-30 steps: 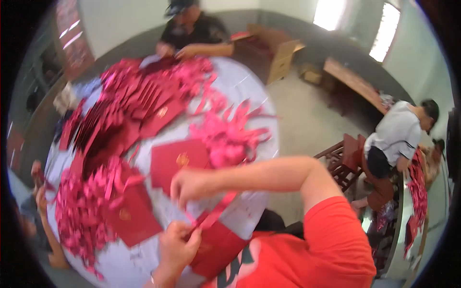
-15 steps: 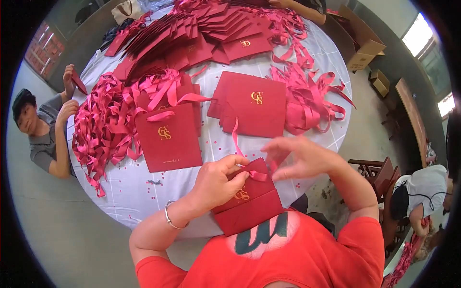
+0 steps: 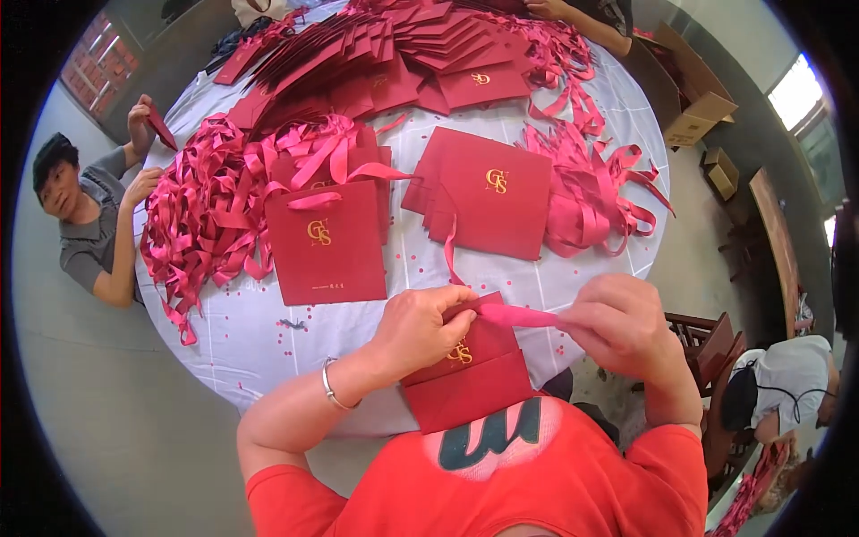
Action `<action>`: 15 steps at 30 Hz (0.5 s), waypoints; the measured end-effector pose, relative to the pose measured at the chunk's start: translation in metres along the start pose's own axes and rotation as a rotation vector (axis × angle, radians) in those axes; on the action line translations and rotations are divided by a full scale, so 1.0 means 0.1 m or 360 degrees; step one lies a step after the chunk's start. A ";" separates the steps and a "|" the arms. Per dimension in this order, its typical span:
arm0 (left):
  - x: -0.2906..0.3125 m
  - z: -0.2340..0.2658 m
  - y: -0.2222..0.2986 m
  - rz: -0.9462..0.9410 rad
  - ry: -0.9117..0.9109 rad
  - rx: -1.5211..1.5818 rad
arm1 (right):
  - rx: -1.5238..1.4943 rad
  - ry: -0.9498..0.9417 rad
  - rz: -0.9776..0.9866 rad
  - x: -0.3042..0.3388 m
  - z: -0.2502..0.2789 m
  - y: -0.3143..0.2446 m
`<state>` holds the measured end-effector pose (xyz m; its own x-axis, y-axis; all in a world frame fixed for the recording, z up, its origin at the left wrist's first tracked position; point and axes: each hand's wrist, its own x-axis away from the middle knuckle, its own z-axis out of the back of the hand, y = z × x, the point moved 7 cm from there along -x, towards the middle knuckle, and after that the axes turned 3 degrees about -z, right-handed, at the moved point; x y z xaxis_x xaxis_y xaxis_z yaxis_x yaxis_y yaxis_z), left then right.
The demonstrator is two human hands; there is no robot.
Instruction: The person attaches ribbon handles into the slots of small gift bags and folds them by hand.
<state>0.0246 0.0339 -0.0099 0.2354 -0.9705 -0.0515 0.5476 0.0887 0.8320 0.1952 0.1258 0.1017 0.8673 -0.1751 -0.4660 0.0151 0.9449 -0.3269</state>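
Note:
A dark red paper gift bag [image 3: 474, 394] with a gold emblem lies against my body at the table's near edge. My left hand [image 3: 422, 329] is closed on the bag's upper edge, thumb and fingers pinching it where a pink ribbon [image 3: 523, 316] comes out. The ribbon runs taut to the right, its other end pinched in my right hand [image 3: 617, 324]. Another length of ribbon trails from the bag's top toward a stack of flat red bags [image 3: 497, 201]. Left of that stack, a red bag with a ribbon handle [image 3: 329, 255] lies on more bags.
A white cloth [image 3: 242, 345] covers the round table. Pink ribbons [image 3: 201, 215] heap at the left, more [image 3: 591, 210] at the right. Many red bags [image 3: 358, 67] fan across the far side. Co-workers sit at the left [image 3: 98, 206] and far edge. Cardboard boxes [image 3: 702, 112] stand beyond, right.
My right hand has taken hold of the ribbon's end and drawn it out to the right. The left hand keeps its pinch on the bag. The whole view has shifted slightly.

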 end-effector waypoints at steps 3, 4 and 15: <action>-0.01 0.00 -0.01 -0.0010 0.0008 0.0006 | 0.0007 0.0039 0.0097 0.00 0.16 -0.09; -0.01 -0.01 -0.02 -0.0001 -0.0012 -0.0018 | -0.0154 -0.0006 0.0081 -0.02 0.19 -0.09; -0.01 0.00 0.08 -0.0176 -0.0090 -0.0179 | -0.2153 -0.0127 -0.0363 -0.09 -0.24 0.03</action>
<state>0.0290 0.0355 -0.0029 0.1248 -0.9865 -0.1058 0.6551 0.0019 0.7555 0.1749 0.1237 0.0849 0.9376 -0.2292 -0.2613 -0.2925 -0.1143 -0.9494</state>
